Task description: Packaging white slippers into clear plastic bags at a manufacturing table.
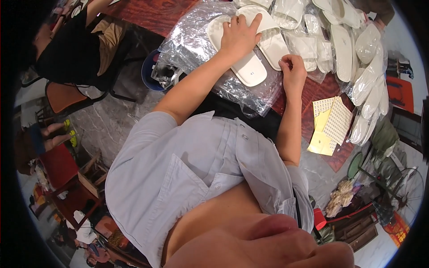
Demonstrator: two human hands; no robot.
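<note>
Two white slippers lie side by side on a sheet of clear plastic, heels toward me. My left hand (241, 38) rests on the left slipper (251, 71), its fingers spread over the strap area and reaching to the right slipper (273, 46). A small dark mark shows on the left slipper's heel. Beside the right slipper's heel is my right hand (294, 75), thumb and forefinger pinched together. Whatever it pinches is too small to make out. The clear plastic (183, 53) spreads under the slippers and over the table edge.
Bagged white slippers (342, 49) pile up along the table's far and right side. Yellow-backed sheets of small round stickers (333, 123) lie on the red table (308, 111) to the right. A blue bin (149, 71) stands below the left edge. Another person (67, 53) sits at left.
</note>
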